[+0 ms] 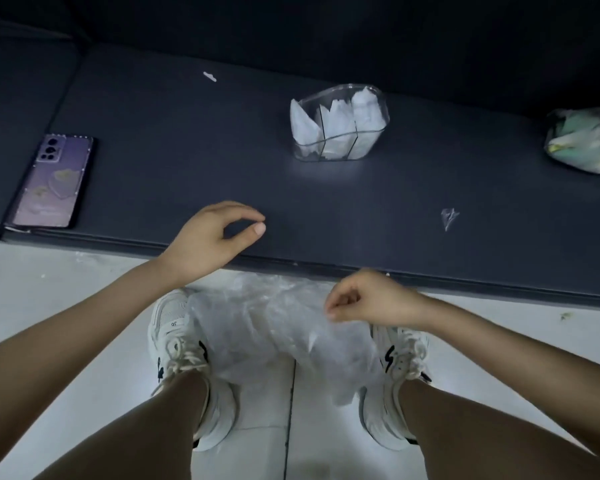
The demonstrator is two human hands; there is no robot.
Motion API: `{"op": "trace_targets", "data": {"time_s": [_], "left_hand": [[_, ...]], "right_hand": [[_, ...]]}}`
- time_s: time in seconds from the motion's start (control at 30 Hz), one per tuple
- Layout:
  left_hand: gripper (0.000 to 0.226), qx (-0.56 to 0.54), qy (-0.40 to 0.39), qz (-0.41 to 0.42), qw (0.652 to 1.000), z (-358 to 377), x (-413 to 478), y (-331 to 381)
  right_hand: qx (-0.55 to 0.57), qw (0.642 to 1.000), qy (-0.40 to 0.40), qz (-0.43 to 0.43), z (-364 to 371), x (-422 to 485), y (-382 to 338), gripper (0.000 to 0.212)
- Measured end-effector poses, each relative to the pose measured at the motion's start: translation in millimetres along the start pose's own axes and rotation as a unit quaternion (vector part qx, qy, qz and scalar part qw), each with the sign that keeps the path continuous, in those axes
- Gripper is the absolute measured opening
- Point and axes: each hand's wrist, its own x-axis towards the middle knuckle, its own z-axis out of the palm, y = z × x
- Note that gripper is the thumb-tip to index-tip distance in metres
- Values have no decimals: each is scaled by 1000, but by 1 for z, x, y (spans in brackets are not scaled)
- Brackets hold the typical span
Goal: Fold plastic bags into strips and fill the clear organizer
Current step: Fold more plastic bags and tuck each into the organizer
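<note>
The clear organizer (307, 152) stands on the dark padded surface (187, 161), past the middle. Its three compartments hold folded white bags. A crumpled translucent plastic bag (274, 334) hangs below the surface's front edge, over my shoes. My right hand (371, 301) pinches its upper edge with curled fingers. My left hand (212, 237) hovers over the front edge of the surface, thumb and fingers bent in a loose C with a gap between them and nothing visible in it. A small folded clear plastic piece (449, 218) lies on the surface to the right.
A purple phone (52, 181) lies at the left of the surface. A green-and-white printed bag (582, 143) sits at the far right. A small white scrap (209, 76) lies near the back. My white shoes (174, 330) stand on the pale tiled floor.
</note>
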Motion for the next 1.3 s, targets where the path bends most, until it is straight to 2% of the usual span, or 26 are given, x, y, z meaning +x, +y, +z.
{"op": "trace_targets", "data": {"time_s": [0.07, 0.2, 0.27, 0.47, 0.63, 0.77, 0.97, 1.1, 1.2, 1.3], "left_hand": [[28, -85, 4, 25, 996, -6, 2, 29], [29, -102, 176, 91, 975, -20, 14, 75], [35, -106, 213, 85, 968, -29, 24, 87], [55, -124, 193, 30, 973, -27, 63, 91], [41, -157, 234, 1, 960, -17, 94, 82], [19, -173, 257, -4, 951, -10, 107, 64], [14, -161, 259, 20, 952, 0, 114, 50], [20, -203, 285, 0, 937, -9, 111, 39], [15, -253, 302, -14, 919, -22, 108, 31], [15, -262, 303, -10, 916, -30, 106, 25]], "right_hand": [[71, 996, 54, -22, -34, -7, -29, 5], [190, 965, 169, -53, -96, -2, -71, 2], [219, 953, 201, -64, -119, 7, -85, 2], [348, 904, 236, -80, -143, 44, -104, 6], [416, 876, 228, -88, -135, 71, -101, 7], [420, 867, 251, -97, -131, 85, -92, 6], [409, 873, 243, -104, -119, 103, -81, 7], [399, 864, 285, -111, -118, 108, -75, 14], [351, 879, 310, -83, -119, 118, -67, 16], [296, 895, 327, -70, -118, 132, -59, 16]]}}
